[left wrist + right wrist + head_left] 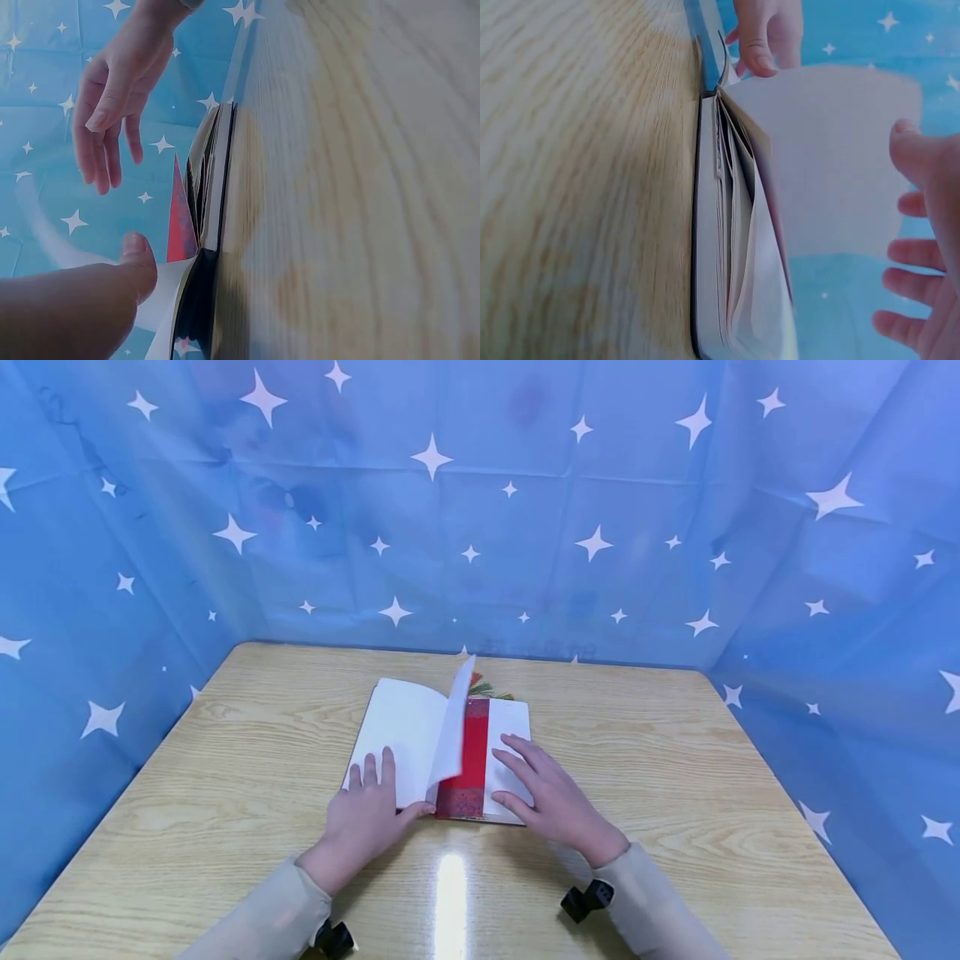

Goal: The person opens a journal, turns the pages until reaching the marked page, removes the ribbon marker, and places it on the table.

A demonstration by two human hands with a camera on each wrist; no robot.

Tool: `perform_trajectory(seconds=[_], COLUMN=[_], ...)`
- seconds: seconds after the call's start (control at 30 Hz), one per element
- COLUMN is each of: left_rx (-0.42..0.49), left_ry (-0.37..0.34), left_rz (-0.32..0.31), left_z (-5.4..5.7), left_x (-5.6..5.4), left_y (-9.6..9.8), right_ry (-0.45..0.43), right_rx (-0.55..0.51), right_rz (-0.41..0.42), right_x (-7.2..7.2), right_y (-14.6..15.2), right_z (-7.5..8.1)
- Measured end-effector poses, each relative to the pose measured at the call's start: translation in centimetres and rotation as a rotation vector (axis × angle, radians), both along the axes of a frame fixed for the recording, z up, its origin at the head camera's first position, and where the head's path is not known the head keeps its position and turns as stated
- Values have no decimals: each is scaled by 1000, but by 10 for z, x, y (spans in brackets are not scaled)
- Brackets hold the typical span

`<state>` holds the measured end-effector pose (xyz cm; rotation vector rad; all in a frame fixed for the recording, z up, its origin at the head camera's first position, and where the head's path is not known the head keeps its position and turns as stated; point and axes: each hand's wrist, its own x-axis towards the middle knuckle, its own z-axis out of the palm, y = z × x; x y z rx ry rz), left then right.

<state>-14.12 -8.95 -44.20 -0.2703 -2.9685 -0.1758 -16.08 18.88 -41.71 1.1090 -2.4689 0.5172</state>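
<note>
A notebook with white pages (401, 718) lies spread on the table. One leaf (453, 731) stands up from the spine, between the two sides. Over the lower left page rests my left hand (366, 818), fingers straight and thumb stretched toward the spine. My right hand (553, 797) is held over the right page (512, 718) with its fingers spread, and the right wrist view (930, 225) shows it apart from the raised leaf. A red strip with patterned ends (474, 747) lies on the right side, partly behind the leaf. Orange and green tassels (482, 687) show past the top edge.
The wood-grain table (262, 735) reaches back to a blue curtain (510, 577) with white stars, which also hangs at both sides. Small black devices (587, 900) sit at both wrists. A bright reflection shines on the tabletop in front of the notebook.
</note>
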Motion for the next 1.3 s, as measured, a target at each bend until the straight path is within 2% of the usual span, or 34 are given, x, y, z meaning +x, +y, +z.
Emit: perform_trajectory(seconds=[0.1, 0.23, 0.5, 0.63, 0.9, 1.03, 1.3], left_rx=[-8, 26, 168, 246, 344, 348, 270], left_ry=[50, 81, 93, 125, 168, 212, 319], left_rz=[-6, -1, 17, 26, 10, -20, -81], left_z=[-1, -1, 1, 1, 4, 5, 3], left_x=[-1, 0, 3, 3, 4, 5, 6], left_y=[-2, -4, -9, -11, -14, -16, -19], right_ry=[-26, -44, -77, -87, -105, -127, -192], right_rx=[0, 2, 19, 30, 42, 46, 54], right_rz=[-12, -28, -55, -62, -68, -78, -106], right_x=[0, 1, 2, 1, -1, -1, 2], right_y=[1, 2, 5, 7, 8, 7, 6], right_z=[-1, -2, -4, -5, -8, -7, -7])
